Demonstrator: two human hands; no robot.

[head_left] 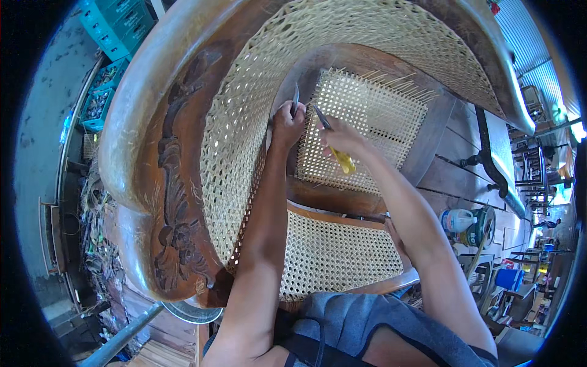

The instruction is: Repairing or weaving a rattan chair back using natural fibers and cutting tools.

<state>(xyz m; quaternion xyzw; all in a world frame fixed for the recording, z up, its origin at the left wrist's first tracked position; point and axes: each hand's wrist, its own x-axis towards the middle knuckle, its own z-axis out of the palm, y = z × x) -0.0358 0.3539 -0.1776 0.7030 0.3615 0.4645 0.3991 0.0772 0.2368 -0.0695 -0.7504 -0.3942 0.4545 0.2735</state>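
Note:
A carved wooden chair frame with woven cane panels stands in front of me. My left hand is closed around a pointed grey metal blade, point up, by the left edge of the cane seat. To its right, my right hand grips a yellow-handled tool whose dark, narrow tip points up and left toward the blade. The tool's exact kind is hidden by my fingers. Loose cane ends stick out along the seat's far right edge.
The chair's curved cane back wraps around the left and far sides. Another cane panel lies nearer me. On the right are a plastic jug and a dark curved wooden piece. Teal crates stand at the left.

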